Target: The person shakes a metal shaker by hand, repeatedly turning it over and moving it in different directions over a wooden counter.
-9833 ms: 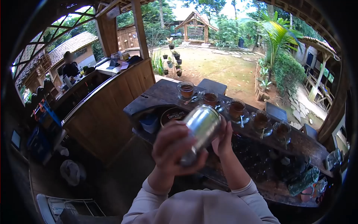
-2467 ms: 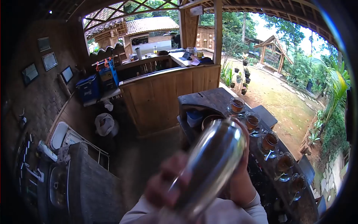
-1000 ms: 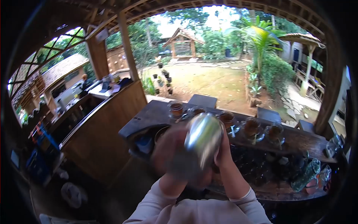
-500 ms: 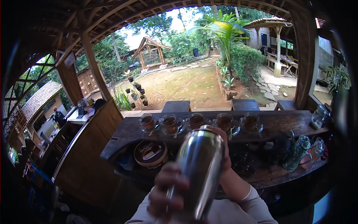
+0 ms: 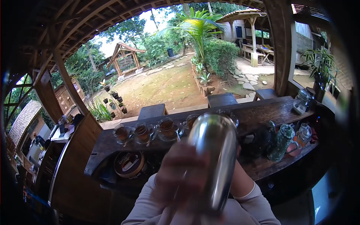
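Hands (image 5: 182,174) seemingly around metal canister (image 5: 216,153)

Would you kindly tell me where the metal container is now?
In the head view, the metal container is just right of centre, between left hand and right hand, in front of the glass cups.

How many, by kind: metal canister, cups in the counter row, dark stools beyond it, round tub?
Metal canister: 1
Cups: 5, one mostly hidden behind the canister
Stools: 3
Round tub: 1
Total: 10
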Action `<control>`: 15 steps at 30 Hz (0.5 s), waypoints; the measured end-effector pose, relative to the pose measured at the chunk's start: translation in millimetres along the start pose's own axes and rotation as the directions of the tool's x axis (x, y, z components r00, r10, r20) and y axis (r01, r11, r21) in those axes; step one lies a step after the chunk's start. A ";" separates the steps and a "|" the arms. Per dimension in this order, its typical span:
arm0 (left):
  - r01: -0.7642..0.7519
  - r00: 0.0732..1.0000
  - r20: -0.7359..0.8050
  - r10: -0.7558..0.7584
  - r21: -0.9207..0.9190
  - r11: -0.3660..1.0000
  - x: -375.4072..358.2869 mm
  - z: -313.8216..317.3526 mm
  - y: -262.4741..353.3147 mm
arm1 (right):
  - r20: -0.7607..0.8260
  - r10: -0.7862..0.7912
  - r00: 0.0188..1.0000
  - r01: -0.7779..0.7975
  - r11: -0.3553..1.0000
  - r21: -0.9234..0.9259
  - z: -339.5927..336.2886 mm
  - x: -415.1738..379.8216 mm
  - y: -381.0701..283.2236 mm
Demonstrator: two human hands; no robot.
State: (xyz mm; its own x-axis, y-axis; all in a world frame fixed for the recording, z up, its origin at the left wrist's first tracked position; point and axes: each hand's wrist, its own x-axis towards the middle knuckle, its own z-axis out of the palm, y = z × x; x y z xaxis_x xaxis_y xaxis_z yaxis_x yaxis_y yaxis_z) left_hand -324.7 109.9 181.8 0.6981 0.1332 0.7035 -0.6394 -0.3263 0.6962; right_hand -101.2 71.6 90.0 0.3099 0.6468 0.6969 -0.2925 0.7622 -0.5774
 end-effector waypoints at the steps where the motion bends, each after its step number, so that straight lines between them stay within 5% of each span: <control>1: -0.239 0.805 -0.277 0.524 0.657 0.715 62.8 65.1 -31.0 | -0.085 0.203 0.975 -0.202 0.979 0.024 -20.6 8.1 11.8; 2: -0.400 0.590 -0.203 0.781 0.767 0.501 111.0 75.2 -49.7 | -0.073 0.140 0.987 -0.141 0.990 -0.003 -25.6 15.9 10.6; 4: -0.131 0.802 -0.366 0.471 0.662 0.738 127.5 62.4 -82.2 | -0.282 0.154 0.947 -0.151 0.988 0.035 -23.0 20.9 -3.4; 7: -0.405 0.750 -0.127 0.649 0.688 0.602 137.8 90.3 -47.4 | -0.283 0.098 0.954 -0.099 0.995 0.014 -53.3 -15.4 -20.7; 8: -0.498 0.735 -0.019 0.678 0.663 0.559 138.1 100.9 -26.5 | -0.292 0.081 0.953 -0.083 0.997 0.007 6.9 -29.4 10.1; 10: -0.651 0.424 0.007 0.906 0.698 0.299 154.9 134.3 -17.3 | -0.296 0.035 0.954 -0.042 0.999 -0.016 -22.5 -27.6 -11.3; 11: -0.648 0.413 0.003 0.911 0.703 0.291 161.5 134.4 -21.3 | -0.293 0.010 0.956 -0.020 0.999 -0.030 -47.5 -25.8 -29.8; 14: -0.493 0.711 -0.019 0.703 0.698 0.518 177.5 119.0 -50.3 | -0.276 -0.060 0.959 0.044 0.997 -0.064 -97.2 -20.6 -75.2; 15: -0.282 0.823 -0.210 0.528 0.656 0.700 177.8 126.8 -99.4 | -0.270 -0.078 0.960 0.059 0.995 -0.080 -81.3 1.6 -75.1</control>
State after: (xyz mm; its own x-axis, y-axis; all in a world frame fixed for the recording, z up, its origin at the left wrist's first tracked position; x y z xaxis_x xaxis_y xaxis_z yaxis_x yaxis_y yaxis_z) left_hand -96.2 47.3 219.6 0.1698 0.1337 0.9764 -0.4331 -0.8798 0.1958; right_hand -5.2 17.5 99.9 0.5645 0.5680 0.5989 -0.2010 0.7984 -0.5676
